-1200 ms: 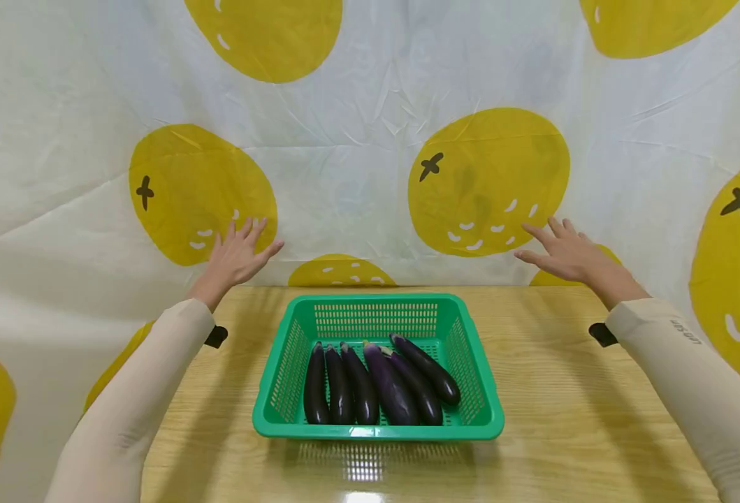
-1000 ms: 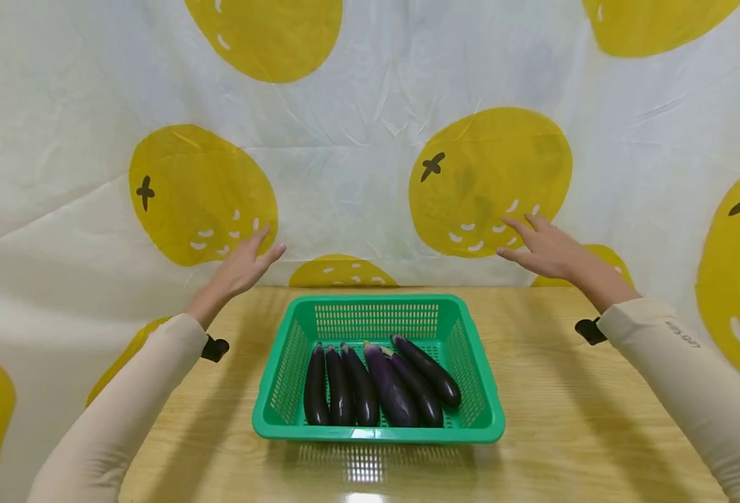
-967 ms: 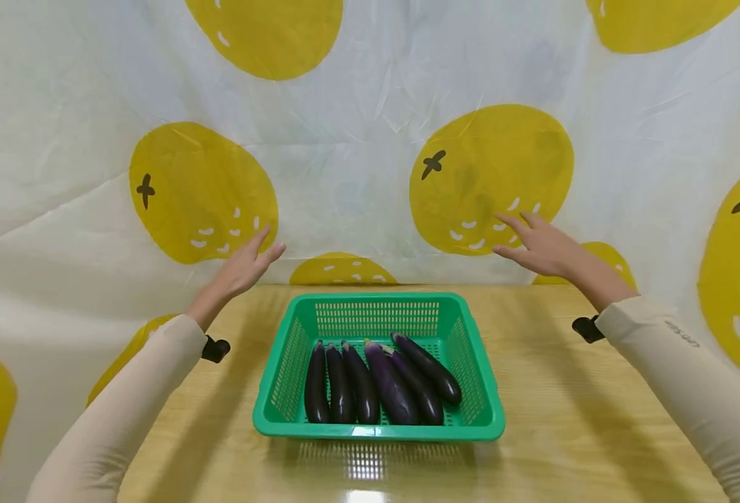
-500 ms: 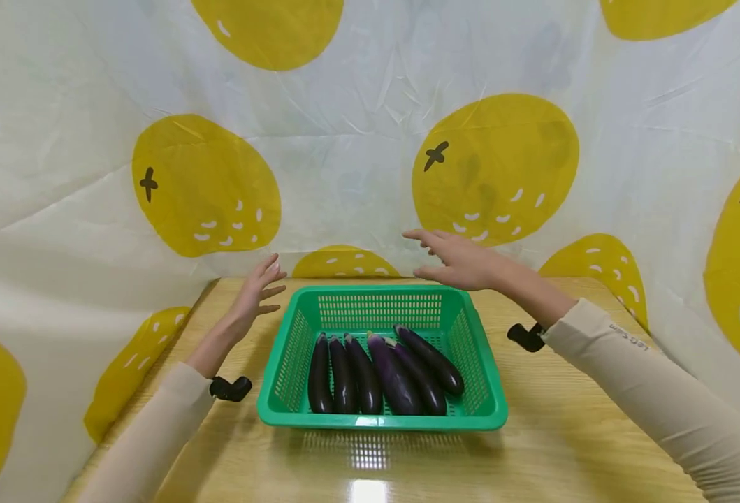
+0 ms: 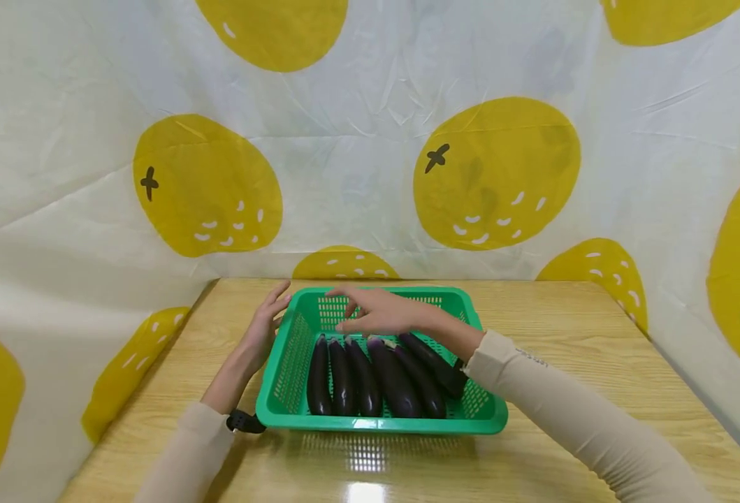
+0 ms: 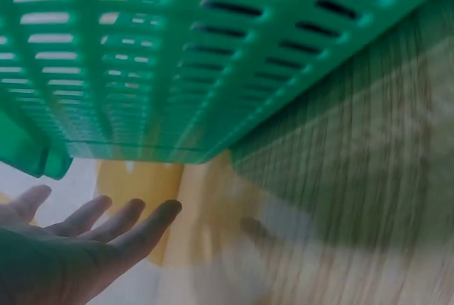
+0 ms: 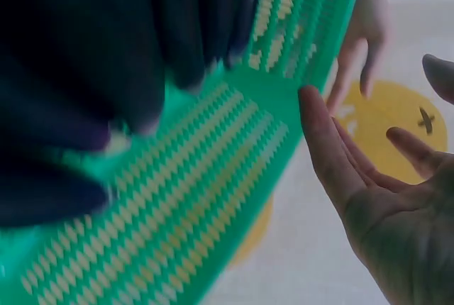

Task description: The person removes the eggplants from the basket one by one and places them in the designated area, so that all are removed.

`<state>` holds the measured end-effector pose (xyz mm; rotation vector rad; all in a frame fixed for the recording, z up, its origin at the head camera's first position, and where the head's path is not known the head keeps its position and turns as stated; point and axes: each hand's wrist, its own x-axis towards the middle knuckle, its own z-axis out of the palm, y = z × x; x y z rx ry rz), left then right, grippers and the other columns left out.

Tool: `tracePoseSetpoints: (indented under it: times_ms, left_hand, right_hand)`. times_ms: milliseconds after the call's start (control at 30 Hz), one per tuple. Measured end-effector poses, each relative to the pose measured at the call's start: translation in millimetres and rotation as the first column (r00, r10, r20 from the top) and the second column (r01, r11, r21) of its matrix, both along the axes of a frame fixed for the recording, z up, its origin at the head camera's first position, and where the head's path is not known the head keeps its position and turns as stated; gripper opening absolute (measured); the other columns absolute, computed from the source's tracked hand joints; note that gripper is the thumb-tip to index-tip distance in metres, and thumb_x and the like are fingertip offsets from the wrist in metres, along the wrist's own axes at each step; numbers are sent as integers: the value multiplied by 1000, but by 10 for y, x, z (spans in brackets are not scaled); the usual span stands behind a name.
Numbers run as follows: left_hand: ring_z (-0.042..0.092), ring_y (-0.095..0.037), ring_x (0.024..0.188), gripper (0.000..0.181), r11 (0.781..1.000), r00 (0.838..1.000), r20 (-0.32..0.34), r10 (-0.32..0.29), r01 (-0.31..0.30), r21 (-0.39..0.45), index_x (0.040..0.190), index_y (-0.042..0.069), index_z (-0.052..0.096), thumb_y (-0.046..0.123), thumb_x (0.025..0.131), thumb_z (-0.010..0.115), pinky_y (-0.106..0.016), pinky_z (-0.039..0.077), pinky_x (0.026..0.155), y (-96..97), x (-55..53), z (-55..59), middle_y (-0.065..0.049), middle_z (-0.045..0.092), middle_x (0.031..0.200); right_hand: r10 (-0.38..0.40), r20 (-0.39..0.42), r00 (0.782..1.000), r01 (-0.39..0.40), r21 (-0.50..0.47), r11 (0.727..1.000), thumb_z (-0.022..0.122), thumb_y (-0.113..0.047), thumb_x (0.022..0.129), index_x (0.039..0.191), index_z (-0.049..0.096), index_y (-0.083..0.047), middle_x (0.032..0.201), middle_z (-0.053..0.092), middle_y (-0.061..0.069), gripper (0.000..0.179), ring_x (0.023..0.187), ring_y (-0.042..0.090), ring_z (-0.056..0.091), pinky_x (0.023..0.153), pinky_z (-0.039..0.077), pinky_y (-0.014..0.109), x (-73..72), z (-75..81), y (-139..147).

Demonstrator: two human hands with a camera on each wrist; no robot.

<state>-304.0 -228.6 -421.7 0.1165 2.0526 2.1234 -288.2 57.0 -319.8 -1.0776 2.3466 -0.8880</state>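
A green plastic basket [image 5: 370, 425] with slotted walls stands on the wooden table. Several dark purple eggplants [image 5: 397, 383] lie side by side in it, stem ends toward the far wall. My left hand [image 5: 260, 335] is at the outer left side of the basket, fingers extended near the rim; in the left wrist view this hand [image 6: 78, 248] is below the slotted wall [image 6: 152, 92], palm up and holding nothing. Over the eggplants' stem ends hovers my right hand [image 5: 382, 312], fingers loosely bent with nothing between them. My right wrist partly hides the rightmost eggplant.
The light wood table [image 5: 571, 328] extends to both sides of the basket. Behind it hangs a white curtain [image 5: 351, 202] printed with yellow fruit. A black wrist camera [image 5: 244, 422] on my left wrist is close to the basket's front left corner.
My right hand has swung left and down from the right side to over the basket. My left hand has come down beside the left rim. The basket and eggplants stay in place.
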Motion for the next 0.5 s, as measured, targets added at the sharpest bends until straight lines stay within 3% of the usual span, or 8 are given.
tracePoseSetpoints:
  times_ms: [100, 200, 333, 500]
  left_hand:
    - [30, -39, 152, 64, 999, 1000, 14, -28, 27, 27, 167, 33, 11, 49, 111, 37, -38, 48, 103, 54, 11, -28, -8, 13, 172]
    - [41, -38, 143, 63, 998, 998, 24, -52, 51, 25, 167, 35, 9, 50, 111, 34, -36, 52, 96, 109, 11, -38, -10, 20, 169]
    - [54, -31, 128, 63, 998, 998, 16, -67, 67, -5, 167, 37, 10, 47, 111, 38, -36, 54, 95, 149, -10, -46, -12, 20, 169]
    - [62, -17, 110, 66, 995, 1000, 1, -13, 14, -95, 166, 39, 21, 26, 107, 50, -30, 55, 88, 129, -24, -56, -14, 27, 169]
  right_hand:
    - [-15, 112, 994, 16, -7, 1000, 63, -29, 104, 163, 27, -23, 129, 65, 16, 69, 96, 30, 74, 81, 62, 40, 30, -120, -129]
    - [-37, 201, 979, 40, -13, 999, 63, -27, 104, 163, 28, -21, 126, 66, 17, 69, 109, 39, 70, 86, 61, 47, 56, -218, -211]
    - [-67, 356, 932, 80, -22, 997, 63, -27, 104, 163, 27, -18, 134, 63, 18, 70, 119, 40, 65, 90, 60, 48, 66, -319, -291]
    - [-24, 504, 863, 55, -46, 997, 62, -31, 105, 164, 23, -18, 151, 51, 18, 72, 127, 42, 62, 92, 60, 47, 95, -343, -384]
